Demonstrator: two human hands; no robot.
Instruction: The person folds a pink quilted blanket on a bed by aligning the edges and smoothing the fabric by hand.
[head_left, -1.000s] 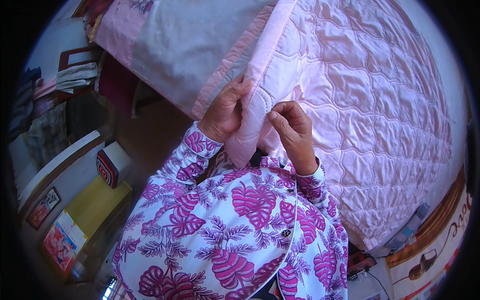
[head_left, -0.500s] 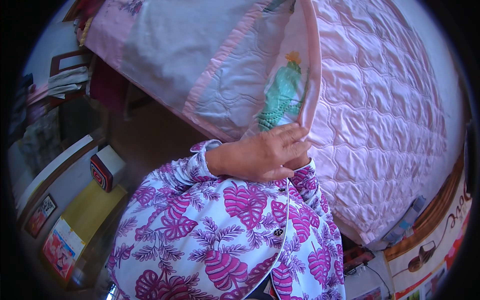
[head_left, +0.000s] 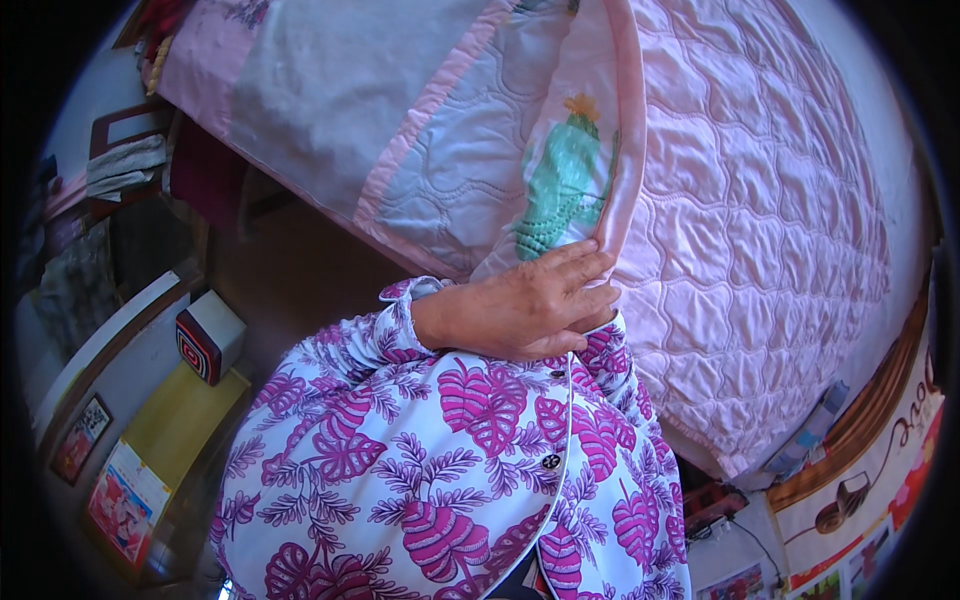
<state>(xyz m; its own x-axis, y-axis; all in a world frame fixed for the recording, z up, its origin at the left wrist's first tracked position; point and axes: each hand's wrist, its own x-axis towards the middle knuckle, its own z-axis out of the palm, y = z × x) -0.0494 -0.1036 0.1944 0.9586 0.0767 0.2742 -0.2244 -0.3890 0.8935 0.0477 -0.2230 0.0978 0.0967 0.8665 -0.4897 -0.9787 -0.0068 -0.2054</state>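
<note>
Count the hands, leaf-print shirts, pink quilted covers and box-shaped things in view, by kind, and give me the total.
Hands: 2 (left hand; right hand, mostly hidden behind it)
Leaf-print shirt: 1
Pink quilted cover: 1
Box-shaped thing with a patterned front: 1
Total: 5

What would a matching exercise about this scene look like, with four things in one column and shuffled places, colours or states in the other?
Things:
1. Left hand
2. Cactus-like design
3. Quilted cover
4. Folded cloth

Descriptions:
A. Pink, with wavy stitching, on the picture's right side
B. Grey, at the upper left of the picture
C. Lying across the right hand, mostly hiding it
D. Green, with a yellow-orange top

Right pairs: 1-C, 2-D, 3-A, 4-B
</note>
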